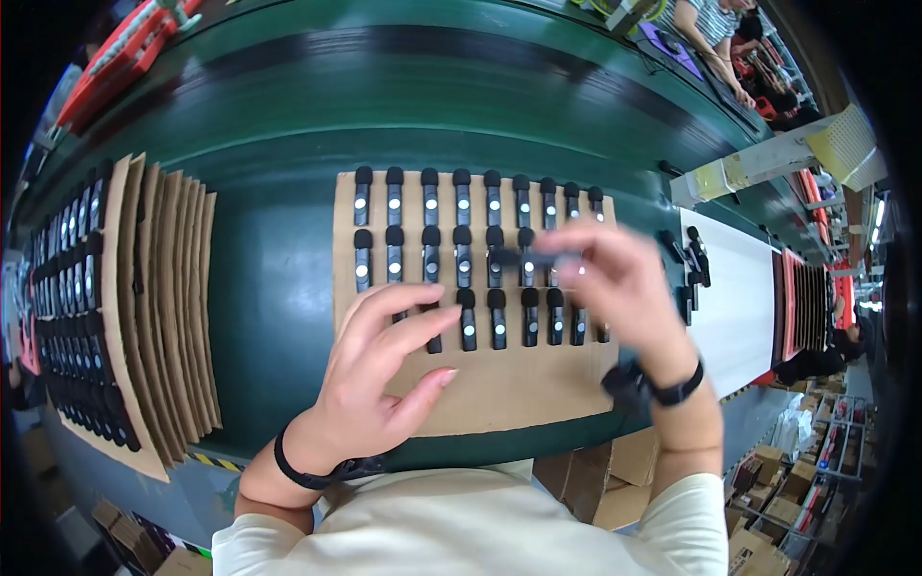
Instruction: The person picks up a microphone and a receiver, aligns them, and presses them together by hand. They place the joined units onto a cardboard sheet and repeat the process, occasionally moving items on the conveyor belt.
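microphones, left stack: black, small, in close rows on the outer face of the cardboard layers, far left.
cardboard layers: brown sheets packed face to face, right of those rows.
left hand: fingers spread, thumb apart, over the near left part of the laid-out rows; touching or not, cannot tell.
cardboard sheet: flat on the green table, its near strip bare.
microphones, middle rows: three rows, foam tops pointing far, pale round spot on each.
held microphone: dark, blurred, crosswise above the middle row, toward the right.
right hand: motion-blurred, thumb and fingers pinching the held microphone.
loose microphones: scattered at the left part of a white surface, right.
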Demonstrator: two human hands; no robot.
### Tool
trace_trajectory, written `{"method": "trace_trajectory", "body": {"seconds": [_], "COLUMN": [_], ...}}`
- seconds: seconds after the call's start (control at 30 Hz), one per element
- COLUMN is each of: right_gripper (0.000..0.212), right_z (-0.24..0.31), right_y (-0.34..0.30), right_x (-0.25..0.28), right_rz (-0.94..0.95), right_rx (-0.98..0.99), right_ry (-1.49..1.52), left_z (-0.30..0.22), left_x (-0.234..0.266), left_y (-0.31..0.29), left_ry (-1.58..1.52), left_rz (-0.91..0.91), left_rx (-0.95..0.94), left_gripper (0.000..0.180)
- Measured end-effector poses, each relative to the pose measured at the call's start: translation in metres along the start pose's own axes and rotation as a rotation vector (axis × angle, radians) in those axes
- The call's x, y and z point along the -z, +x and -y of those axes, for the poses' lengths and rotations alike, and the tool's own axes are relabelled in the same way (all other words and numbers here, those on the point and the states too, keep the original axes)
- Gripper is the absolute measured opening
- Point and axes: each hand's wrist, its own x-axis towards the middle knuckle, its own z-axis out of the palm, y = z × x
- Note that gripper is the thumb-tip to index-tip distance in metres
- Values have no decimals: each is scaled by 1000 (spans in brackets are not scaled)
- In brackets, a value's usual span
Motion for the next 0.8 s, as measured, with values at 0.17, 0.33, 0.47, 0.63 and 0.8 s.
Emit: {"method": "trace_trajectory", "body": {"seconds": [0.17, 0.33, 0.47, 0.63, 0.8], "right_gripper": [30, 35, 32, 28, 28], "right_z": [9, 10, -5, -18, -22], "right_y": [-32, -40, -41, -43, -42], "right_x": [-59, -82, -89, -91, -91], "right_rz": [34, -149, -186, -202, -208], "right_rx": [414, 435, 461, 493, 497], "right_ry": [-76, 18, 34, 14, 2], "left_z": [-4, 1, 4, 8, 10], "left_x": [9, 13, 13, 6, 4], "left_y": [1, -2, -2, -6, -5], "left_ry": [41, -20, -23, -43, -73], "left_rz": [148, 151, 157, 156, 175], "left_rx": [-89, -176, -194, -210, -149], "left_gripper": [33, 30, 27, 25, 25]}}
